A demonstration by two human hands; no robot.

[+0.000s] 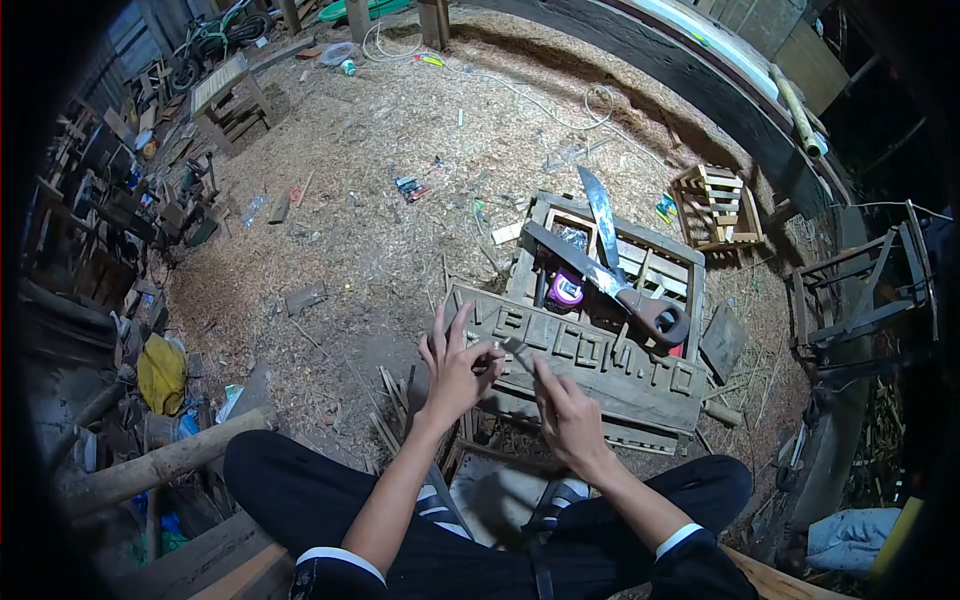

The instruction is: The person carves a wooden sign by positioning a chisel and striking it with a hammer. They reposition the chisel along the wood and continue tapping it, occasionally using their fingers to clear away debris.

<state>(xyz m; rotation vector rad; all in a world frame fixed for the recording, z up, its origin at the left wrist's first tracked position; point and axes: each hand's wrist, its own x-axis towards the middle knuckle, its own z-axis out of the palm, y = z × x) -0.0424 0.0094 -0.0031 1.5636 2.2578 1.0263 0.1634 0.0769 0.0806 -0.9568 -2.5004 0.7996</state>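
A wooden board (pixel 560 368) with raised wooden letters lies in front of my knees. My left hand (pixel 455 370) is over its left end, thumb and index finger pinched together and the other fingers raised; I cannot tell what is in the pinch. In the fist of my right hand (pixel 572 415) is a small hammer (pixel 519 350), its dark metal head close to my left fingertips. Behind the board sits a slatted wooden crate (pixel 697 275). Across it lie a handsaw (pixel 575 258) and a broad-bladed knife (pixel 600 210), beside a purple tape measure (pixel 566 288).
A small slatted wooden crate (pixel 720 205) stands at the right, near a wooden frame (pixel 860 290). Wood shavings cover the ground (pixel 350 200). A wooden stool (pixel 222 90) stands at the back left. A bamboo pole (pixel 170 465) and a yellow bag (pixel 162 375) are left of my knee.
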